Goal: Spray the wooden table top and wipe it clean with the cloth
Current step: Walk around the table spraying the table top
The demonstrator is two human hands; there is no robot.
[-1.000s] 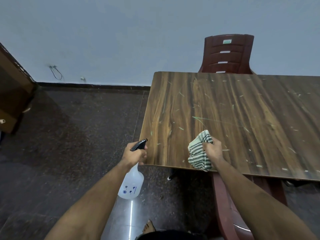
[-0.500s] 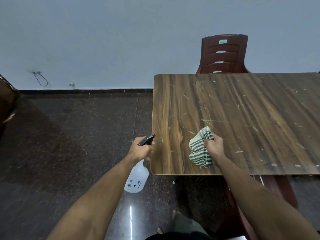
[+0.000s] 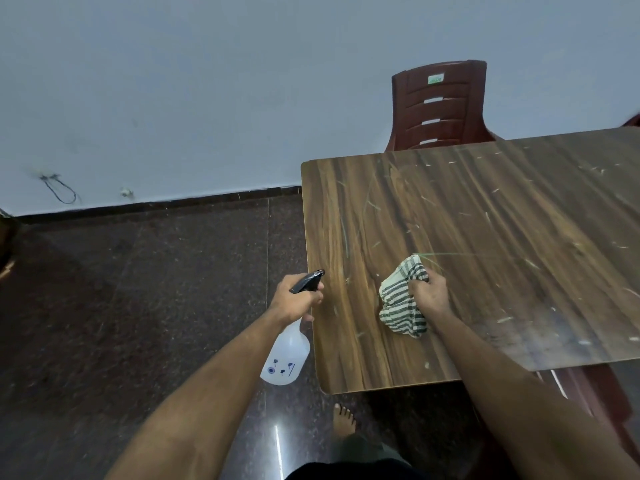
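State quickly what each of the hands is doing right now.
Left hand: closed around the spray bottle.
Right hand: closed on the striped cloth, on the table.

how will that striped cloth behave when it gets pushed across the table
Probably floppy: the striped cloth is bunched in the right hand. Likely light, sagging loosely onto the table. It may drag the pale bits along.

The bunched striped cloth [image 3: 401, 299] lies on the brown wood-grain desk [image 3: 485, 237], near its left front corner. Left of that desk edge, over the dark speckled floor [image 3: 138, 289], hangs the translucent plastic spray bottle [image 3: 287, 355]. Behind the desk stands a maroon plastic chair [image 3: 440, 105].
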